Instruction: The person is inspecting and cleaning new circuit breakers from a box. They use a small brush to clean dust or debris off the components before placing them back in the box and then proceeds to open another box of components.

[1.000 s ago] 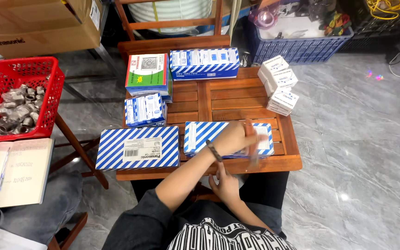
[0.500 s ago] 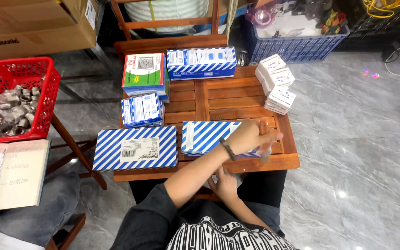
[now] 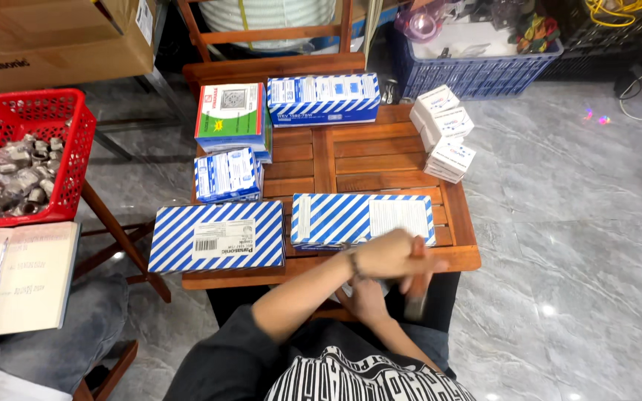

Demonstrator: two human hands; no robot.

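My left hand (image 3: pixel 389 256), with a bracelet at the wrist, hovers over the front edge of the small wooden table (image 3: pixel 380 160). It grips a narrow orange-brown tool (image 3: pixel 414 286) that is blurred and points down toward my lap. The hand is just in front of a long blue-and-white striped box (image 3: pixel 336 219) with a white label. My right hand (image 3: pixel 368 299) is lower, under the table's edge and behind my left wrist. Its fingers are mostly hidden.
On the table are a second striped box (image 3: pixel 217 236), a smaller blue box (image 3: pixel 226 174), a green-and-red box (image 3: pixel 232 115), a long blue box (image 3: pixel 323 98) and stacked white boxes (image 3: pixel 443 134). A red basket of metal parts (image 3: pixel 27 160) and an open notebook (image 3: pixel 20 276) are on the left.
My left hand has pulled back from on top of the striped box to the table's front edge, bringing the tool with it. The boxes have not moved.
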